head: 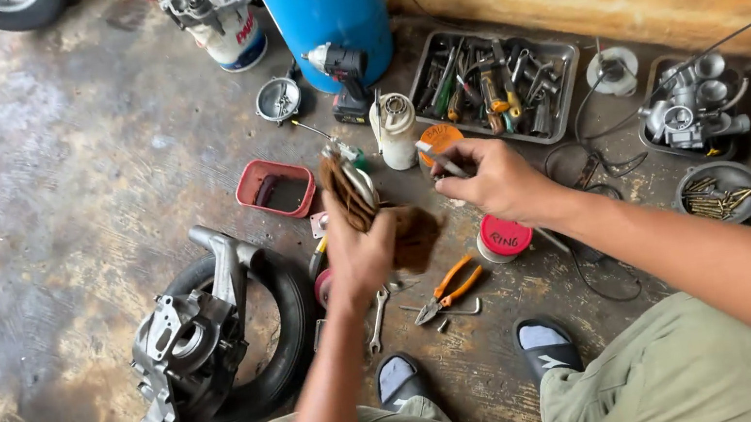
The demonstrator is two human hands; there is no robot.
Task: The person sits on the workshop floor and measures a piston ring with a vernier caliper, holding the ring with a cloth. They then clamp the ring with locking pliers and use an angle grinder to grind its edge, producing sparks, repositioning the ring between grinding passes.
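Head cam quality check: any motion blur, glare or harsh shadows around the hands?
Head view: even, soft daylight with no hard shadows; the left hand and its brown rag are slightly motion-smeared; the right hand is sharper; the wet concrete floor shows a pale sheen at left; mild wide-angle bending at the edges.

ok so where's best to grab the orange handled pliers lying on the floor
Take the pliers by the two orange handles, which point up and to the right, coming from above on that side. The handles lie slightly spread and clear, while the grey jaws point down-left near a wrench and a small bolt. The right hand hovers nearest.
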